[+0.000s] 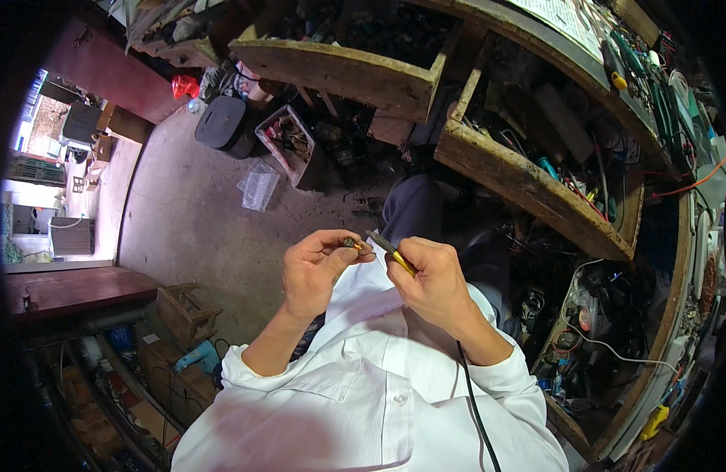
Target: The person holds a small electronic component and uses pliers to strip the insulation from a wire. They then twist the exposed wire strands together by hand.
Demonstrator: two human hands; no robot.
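Just left of centre, my left hand (316, 271) pinches a small dark and brass-coloured part (353, 245) between thumb and fingers. To its right, my right hand (428, 279) grips a slim tool (397, 256) with a yellow handle and a dark front end, which points up-left toward the small part; whether they touch, I cannot tell. A black cord (471, 397) hangs below my right hand and runs down over the white shirt (347, 425); where it attaches is hidden.
A wooden workbench with open drawers (512, 169) and cluttered tools curves from top to right. On the floor (182, 220) lie a dark bin (220, 126), a crate (278, 134) and bubble wrap (260, 185). A wooden stool (186, 307) and cluttered shelf stand lower left, with a doorway beyond.
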